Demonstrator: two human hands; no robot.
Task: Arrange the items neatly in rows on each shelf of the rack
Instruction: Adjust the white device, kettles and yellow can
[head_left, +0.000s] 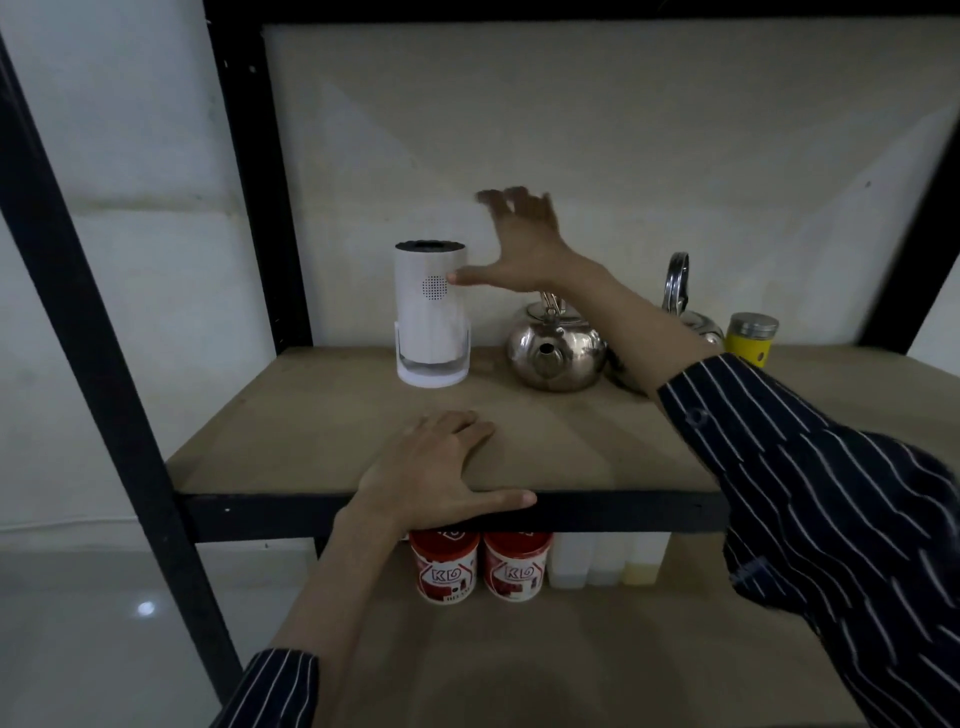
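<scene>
A white cylindrical device (432, 314) stands upright on the wooden shelf (322, 431). Just right of it, the right hand (524, 244) hovers open, thumb touching its side. Further right sits a steel kettle (557, 353). The left hand (436, 467) rests flat, open, on the shelf's front edge.

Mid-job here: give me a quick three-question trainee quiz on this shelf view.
1. True or false: the right hand is closed around the white cylinder.
2. What stands directly right of the white cylinder? A) steel teapot B) yellow jar C) red tin
3. Where does the left hand rest?

Key: 1 false, it is open, only the thumb touching; 2 A; 3 on the front edge of the upper shelf.
</scene>
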